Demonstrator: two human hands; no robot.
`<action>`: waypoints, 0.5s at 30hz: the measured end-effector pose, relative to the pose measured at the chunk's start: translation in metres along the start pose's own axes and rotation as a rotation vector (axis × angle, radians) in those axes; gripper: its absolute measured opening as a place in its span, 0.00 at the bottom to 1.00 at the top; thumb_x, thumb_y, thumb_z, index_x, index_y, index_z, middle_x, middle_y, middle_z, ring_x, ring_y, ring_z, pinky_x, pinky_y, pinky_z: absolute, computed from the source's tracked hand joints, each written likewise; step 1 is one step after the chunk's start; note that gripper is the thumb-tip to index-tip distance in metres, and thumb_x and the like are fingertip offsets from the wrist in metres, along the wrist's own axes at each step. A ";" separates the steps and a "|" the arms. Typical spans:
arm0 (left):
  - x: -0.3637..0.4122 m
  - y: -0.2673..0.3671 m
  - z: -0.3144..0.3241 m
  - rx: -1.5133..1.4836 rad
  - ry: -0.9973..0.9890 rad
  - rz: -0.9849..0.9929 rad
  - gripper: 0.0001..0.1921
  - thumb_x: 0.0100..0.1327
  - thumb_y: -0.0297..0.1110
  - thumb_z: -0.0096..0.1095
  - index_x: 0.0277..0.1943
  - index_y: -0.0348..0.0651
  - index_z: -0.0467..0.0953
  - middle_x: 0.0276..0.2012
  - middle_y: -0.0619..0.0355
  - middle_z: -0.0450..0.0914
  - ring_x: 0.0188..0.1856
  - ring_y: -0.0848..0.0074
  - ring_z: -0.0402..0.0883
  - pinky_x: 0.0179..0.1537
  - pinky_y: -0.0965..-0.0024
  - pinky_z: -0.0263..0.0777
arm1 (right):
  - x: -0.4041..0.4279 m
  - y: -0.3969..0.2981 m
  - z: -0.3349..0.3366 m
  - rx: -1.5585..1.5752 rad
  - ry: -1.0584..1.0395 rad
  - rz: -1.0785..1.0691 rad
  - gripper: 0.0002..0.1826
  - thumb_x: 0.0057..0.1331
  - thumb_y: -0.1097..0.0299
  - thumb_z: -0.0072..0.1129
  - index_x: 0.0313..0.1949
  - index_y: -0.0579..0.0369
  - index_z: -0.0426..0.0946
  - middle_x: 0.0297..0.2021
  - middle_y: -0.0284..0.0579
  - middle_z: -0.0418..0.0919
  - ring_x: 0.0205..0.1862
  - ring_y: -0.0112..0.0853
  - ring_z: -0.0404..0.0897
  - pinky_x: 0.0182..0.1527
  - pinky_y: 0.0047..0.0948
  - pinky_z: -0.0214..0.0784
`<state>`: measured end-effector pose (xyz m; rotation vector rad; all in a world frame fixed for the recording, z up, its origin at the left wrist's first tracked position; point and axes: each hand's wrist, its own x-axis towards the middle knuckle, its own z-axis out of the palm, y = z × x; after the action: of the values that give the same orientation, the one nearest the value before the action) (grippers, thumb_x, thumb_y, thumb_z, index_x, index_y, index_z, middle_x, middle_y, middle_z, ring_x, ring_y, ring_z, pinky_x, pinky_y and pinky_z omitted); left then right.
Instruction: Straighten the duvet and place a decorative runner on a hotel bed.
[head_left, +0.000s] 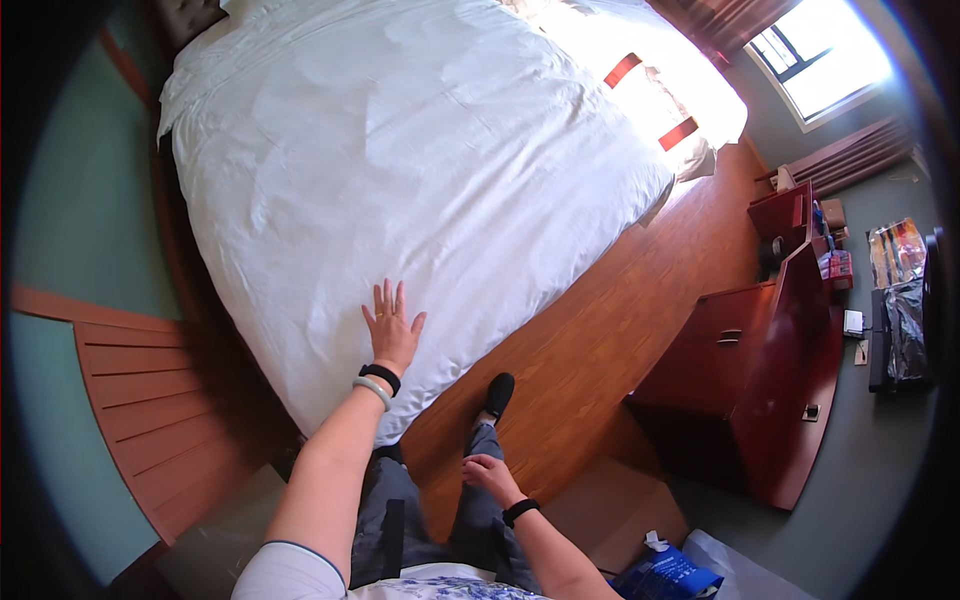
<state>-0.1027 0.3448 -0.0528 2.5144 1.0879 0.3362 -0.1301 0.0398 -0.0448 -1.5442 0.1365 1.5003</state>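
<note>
My left hand (393, 326) lies with spread fingers on or just above the near corner of a white bed sheet (420, 172), holding nothing. A ring, a black wristband and a pale bangle are on that hand and wrist. The sheet covers a wide bed, with soft creases running across it. Lower and to the right, my right hand (489, 474) hangs over my leg in grey trousers, its fingers curled; no object shows in it. A black band circles the right wrist.
Right of the bed runs a wooden floor (570, 360). A dark red wooden cabinet (720, 352) stands by the wall. A cardboard piece (622, 510) and a blue bag (667, 574) lie at lower right. A second white-covered bed (720, 97) is near the window.
</note>
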 end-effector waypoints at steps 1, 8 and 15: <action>0.001 0.016 0.021 0.075 -0.045 -0.003 0.34 0.55 0.48 0.49 0.60 0.41 0.49 0.62 0.50 0.47 0.64 0.58 0.41 0.58 0.46 0.36 | 0.006 0.002 -0.013 0.007 -0.004 0.021 0.12 0.60 0.66 0.48 0.40 0.60 0.69 0.33 0.40 0.74 0.35 0.27 0.75 0.38 0.22 0.67; -0.054 0.106 0.079 0.167 -0.453 0.207 0.38 0.54 0.55 0.46 0.62 0.43 0.45 0.64 0.56 0.38 0.65 0.61 0.32 0.59 0.45 0.25 | 0.025 -0.042 -0.114 0.031 0.034 0.056 0.12 0.60 0.67 0.47 0.40 0.61 0.69 0.32 0.41 0.75 0.34 0.28 0.75 0.37 0.23 0.67; 0.071 0.165 0.075 0.176 -0.170 0.296 0.34 0.54 0.48 0.51 0.61 0.46 0.50 0.63 0.52 0.44 0.64 0.58 0.39 0.60 0.48 0.34 | 0.048 -0.111 -0.210 0.124 0.086 -0.009 0.10 0.60 0.69 0.47 0.39 0.62 0.69 0.30 0.41 0.75 0.32 0.27 0.76 0.37 0.22 0.68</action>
<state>0.0787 0.2754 -0.0443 2.8055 0.7074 0.1041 0.1047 -0.0150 -0.0675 -1.5079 0.2668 1.3931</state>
